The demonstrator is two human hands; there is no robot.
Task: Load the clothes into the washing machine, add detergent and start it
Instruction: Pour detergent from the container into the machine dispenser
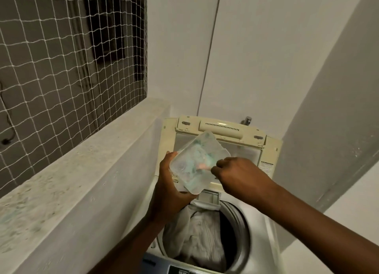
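Observation:
A top-loading washing machine (258, 228) stands below me with its cream lid (223, 128) raised against the wall. Pale clothes (196, 234) fill the drum. My left hand (170, 191) holds a clear plastic container (196, 163) of bluish detergent powder, tilted over the back of the machine. My right hand (235, 175) reaches into the container's open side, fingers pinched on a small orange scoop (202, 166). The open detergent drawer (209, 197) sits just under the container.
A speckled concrete ledge (82, 167) runs along the left, with white netting (61, 58) over the opening above it. White walls close in behind and to the right. A tap (247, 120) sticks out of the wall behind the lid. The control panel (184, 269) is at the bottom edge.

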